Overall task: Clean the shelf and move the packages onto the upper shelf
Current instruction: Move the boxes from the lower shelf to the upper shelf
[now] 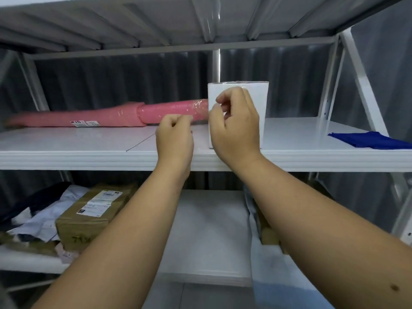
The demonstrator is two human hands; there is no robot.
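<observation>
Far left of both grips, upper shelf (66, 141): long pink package (107, 117), plastic-wrapped, lying flat, white labels on its near side. Its right end runs behind the left hand and reaches the white box.

Below and left of the grips, lower shelf (211, 230): brown carton (93, 215) with printed labels on top, lying among loose pale and dark bags (44, 217). Middle of this shelf bare.

Left hand (175, 137): raised in front of the upper shelf's front edge, fingers curled in, thumb against forefinger. Grip is clenched; cannot tell whether anything thin is pinched in it. Not touching the box.

Right hand (235, 126): just right of the left one, slightly higher, directly in front of the white box (259, 101). Fingers curled loosely, fingertips close to the box's left front edge. Cannot tell whether the grip touches the box or holds anything; it is not wrapped around it.

White box: upright on the upper shelf near the front edge, behind the right grip, clear film showing along its top.

Well right of the grips, same shelf: blue cloth (372, 140), flat, running out of view.
</observation>
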